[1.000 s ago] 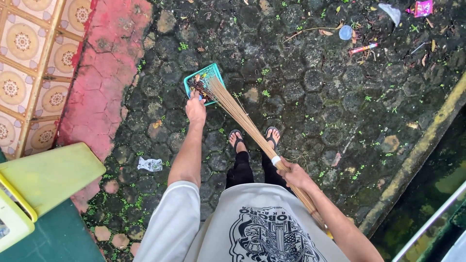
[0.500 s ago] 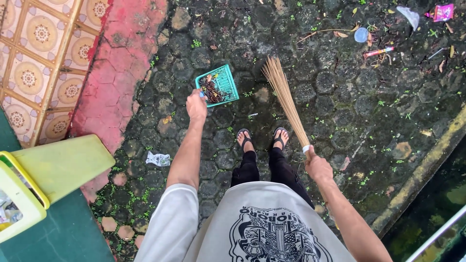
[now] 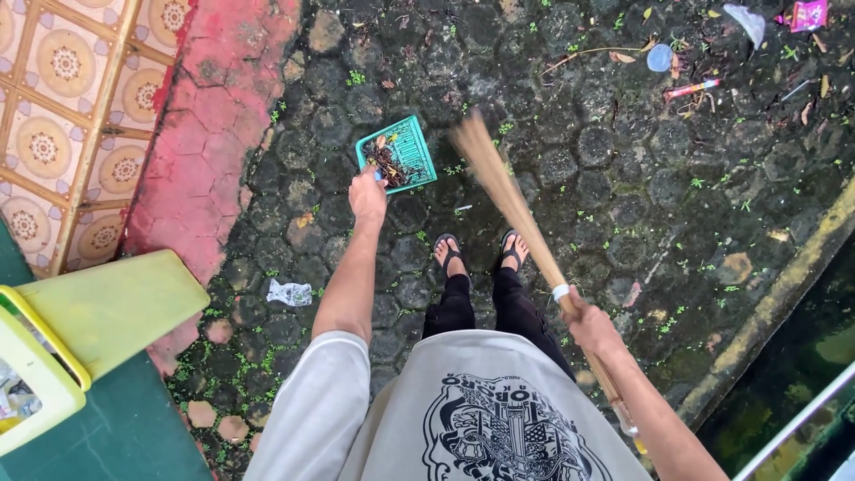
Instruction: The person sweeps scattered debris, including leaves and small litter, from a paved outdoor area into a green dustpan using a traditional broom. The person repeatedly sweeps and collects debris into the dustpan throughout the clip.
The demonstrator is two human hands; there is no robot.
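My left hand (image 3: 367,196) grips the handle of a teal plastic dustpan (image 3: 399,153) that rests on the dark mossy paving stones and holds leaves and dirt. My right hand (image 3: 590,322) is closed around the stick of a straw broom (image 3: 499,183). The broom's bristle end is blurred, just right of the dustpan and above my sandalled feet (image 3: 479,251). I wear a grey printed shirt and black trousers.
Litter lies at the top right: a pink wrapper (image 3: 807,14), a clear cup lid (image 3: 659,58), a straw and dry leaves. A crumpled wrapper (image 3: 290,292) lies left of my arm. A yellow-green bin lid (image 3: 98,307) is at the left, a concrete kerb (image 3: 784,294) at the right.
The broom has swung from over the dustpan out to the right of it. The dustpan and my left hand stay in place; the view shifted slightly.
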